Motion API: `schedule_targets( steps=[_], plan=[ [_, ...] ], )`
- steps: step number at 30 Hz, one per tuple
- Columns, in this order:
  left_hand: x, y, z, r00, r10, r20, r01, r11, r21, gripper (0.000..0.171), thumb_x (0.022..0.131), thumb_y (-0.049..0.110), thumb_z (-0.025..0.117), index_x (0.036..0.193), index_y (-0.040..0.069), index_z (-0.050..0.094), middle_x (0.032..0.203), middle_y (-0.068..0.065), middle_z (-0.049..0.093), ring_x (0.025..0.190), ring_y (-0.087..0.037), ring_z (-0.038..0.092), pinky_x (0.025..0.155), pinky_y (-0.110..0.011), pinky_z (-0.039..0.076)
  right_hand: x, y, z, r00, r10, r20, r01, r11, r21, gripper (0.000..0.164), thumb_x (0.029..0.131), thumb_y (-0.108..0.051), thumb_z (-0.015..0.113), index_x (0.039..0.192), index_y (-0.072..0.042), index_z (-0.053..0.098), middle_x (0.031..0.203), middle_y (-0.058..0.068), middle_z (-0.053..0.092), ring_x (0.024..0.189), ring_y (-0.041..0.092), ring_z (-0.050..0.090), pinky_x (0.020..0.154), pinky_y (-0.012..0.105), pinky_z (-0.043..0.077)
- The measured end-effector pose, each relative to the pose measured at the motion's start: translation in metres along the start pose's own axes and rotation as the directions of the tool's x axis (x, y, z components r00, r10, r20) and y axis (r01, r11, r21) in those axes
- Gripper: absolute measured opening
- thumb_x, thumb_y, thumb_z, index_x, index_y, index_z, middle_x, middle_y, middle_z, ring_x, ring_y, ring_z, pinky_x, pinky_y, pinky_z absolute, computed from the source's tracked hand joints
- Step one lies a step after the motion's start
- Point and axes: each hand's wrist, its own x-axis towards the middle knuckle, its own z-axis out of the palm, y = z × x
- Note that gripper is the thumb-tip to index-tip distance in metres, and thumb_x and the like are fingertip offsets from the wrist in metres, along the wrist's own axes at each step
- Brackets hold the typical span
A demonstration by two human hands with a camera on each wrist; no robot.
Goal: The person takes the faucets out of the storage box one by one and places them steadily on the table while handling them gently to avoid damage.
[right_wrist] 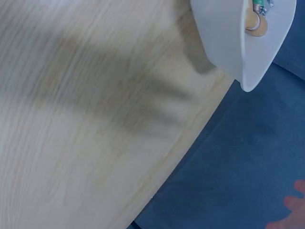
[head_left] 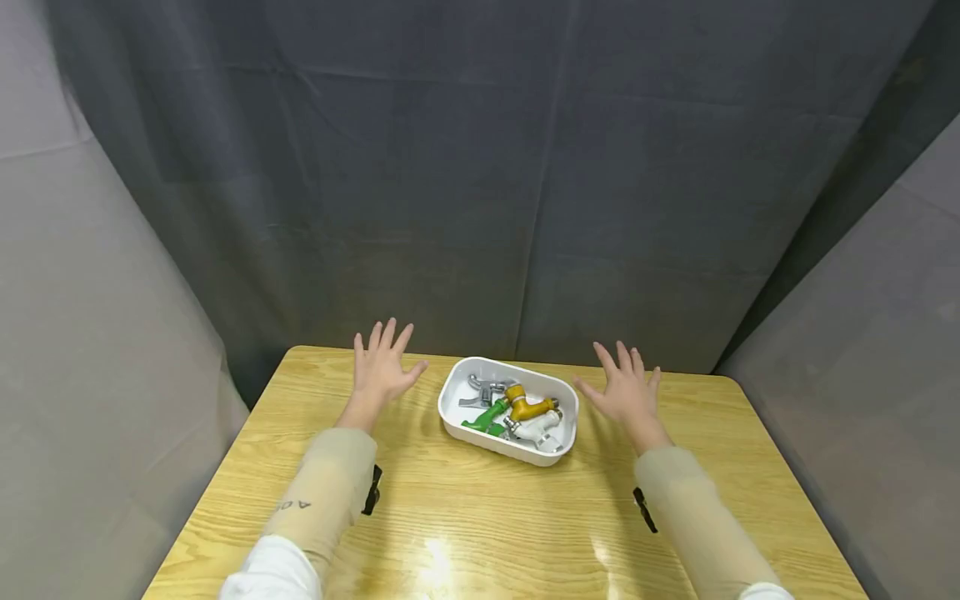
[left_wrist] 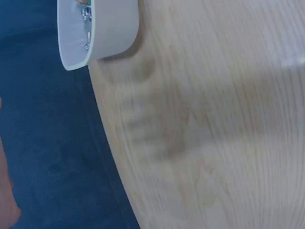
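Both hands hover over the table with fingers spread and nothing in them. My left hand is to the left of a white plastic tub, apart from it; my right hand is off its right side. Inside the tub lie several small taps: a chrome one, a green one, a yellow one and a white one, overlapping each other. Only part of the left hand enters the left wrist view. Some right fingertips show at the corner of the right wrist view.
The tub stands near the far edge of a wood-grain table. A dark grey curtain hangs behind it, with light grey cloth panels at either side. Each forearm wears a beige sleeve with a black device at the wrist.
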Motion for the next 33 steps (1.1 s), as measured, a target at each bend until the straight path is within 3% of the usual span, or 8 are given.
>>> schedule_targets(
  steps=[6, 10, 16, 23, 33],
  plan=[
    [-0.003, 0.006, 0.014, 0.996, 0.027, -0.087, -0.032, 0.998, -0.053, 0.072, 0.084, 0.056, 0.045, 0.143, 0.017, 0.031, 0.143, -0.013, 0.033, 0.131, -0.034, 0.027, 0.104, -0.058, 0.015, -0.008, 0.0, 0.012, 0.997, -0.026, -0.068, 0.027, 1.0, 0.011, 0.077, 0.083, -0.062, 0.045, 0.142, -0.016, 0.028, 0.138, 0.024, 0.03, 0.124, 0.045, 0.03, 0.093, 0.067, 0.022],
    [-0.005, 0.01, 0.026, 0.994, 0.026, -0.106, -0.035, 0.996, -0.086, 0.07, 0.084, 0.053, 0.047, 0.14, 0.014, 0.034, 0.135, -0.013, 0.041, 0.123, -0.033, 0.036, 0.101, -0.055, 0.024, -0.016, 0.0, 0.022, 0.994, -0.032, -0.105, 0.037, 0.998, 0.05, 0.073, 0.084, -0.054, 0.051, 0.14, -0.012, 0.03, 0.129, 0.026, 0.038, 0.114, 0.046, 0.039, 0.086, 0.061, 0.034],
    [-0.008, 0.019, 0.042, 0.995, 0.036, -0.089, -0.046, 0.992, -0.114, 0.068, 0.083, 0.048, 0.051, 0.139, 0.013, 0.035, 0.129, -0.012, 0.045, 0.118, -0.031, 0.039, 0.097, -0.051, 0.028, -0.03, -0.002, 0.042, 0.993, 0.018, -0.115, 0.002, 0.986, 0.169, 0.071, 0.083, -0.043, 0.057, 0.139, -0.008, 0.032, 0.122, 0.027, 0.041, 0.11, 0.045, 0.04, 0.081, 0.06, 0.037],
    [-0.01, 0.031, 0.056, 0.996, 0.053, -0.074, -0.062, 0.992, -0.115, 0.063, 0.084, 0.044, 0.052, 0.136, 0.011, 0.04, 0.127, -0.012, 0.048, 0.115, -0.03, 0.041, 0.092, -0.048, 0.032, -0.046, -0.006, 0.059, 0.989, 0.127, -0.08, -0.097, 0.947, 0.307, 0.069, 0.081, -0.035, 0.059, 0.138, -0.006, 0.032, 0.121, 0.028, 0.041, 0.11, 0.044, 0.041, 0.082, 0.058, 0.04],
    [-0.013, 0.043, 0.078, 0.998, 0.039, 0.039, -0.036, 0.996, -0.085, 0.062, 0.085, 0.047, 0.048, 0.136, 0.012, 0.04, 0.129, -0.012, 0.047, 0.119, -0.03, 0.04, 0.092, -0.047, 0.032, -0.061, -0.01, 0.083, 0.978, 0.198, -0.066, -0.158, 0.909, 0.384, 0.066, 0.082, -0.029, 0.061, 0.134, 0.0, 0.034, 0.115, 0.031, 0.043, 0.102, 0.048, 0.048, 0.084, 0.056, 0.041]
  ],
)
